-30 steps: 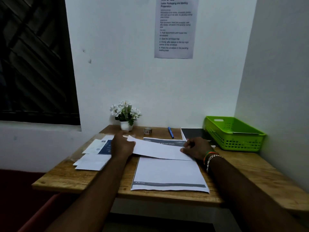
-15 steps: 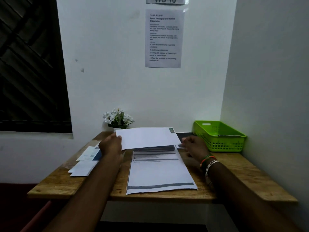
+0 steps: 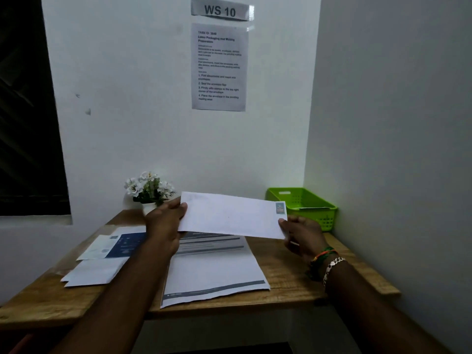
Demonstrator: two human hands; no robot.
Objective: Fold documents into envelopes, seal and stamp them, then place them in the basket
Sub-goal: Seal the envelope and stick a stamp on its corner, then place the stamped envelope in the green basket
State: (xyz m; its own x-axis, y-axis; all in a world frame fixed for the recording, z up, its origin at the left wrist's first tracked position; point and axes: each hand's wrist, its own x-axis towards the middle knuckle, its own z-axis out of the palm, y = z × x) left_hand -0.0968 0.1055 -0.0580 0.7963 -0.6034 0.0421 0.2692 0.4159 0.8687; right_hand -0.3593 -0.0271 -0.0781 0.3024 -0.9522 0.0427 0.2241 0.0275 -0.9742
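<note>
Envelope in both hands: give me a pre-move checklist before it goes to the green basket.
1. Stamp on envelope, top right corner: ok.
2. Left hand grips the left end: ok.
3. Right hand pinches the right end: ok.
4. Flap sealed: cannot tell, back side hidden.
5. Green basket within view, open top facing up: ok.
6. Envelope lifted off the documents: ok.

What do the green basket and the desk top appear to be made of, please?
Green basket: probably moulded plastic, glossy, with perforated walls and a cut-out handle slot. Desk top: looks like wood, matte, with visible grain; possibly a wood-look laminate.
</note>
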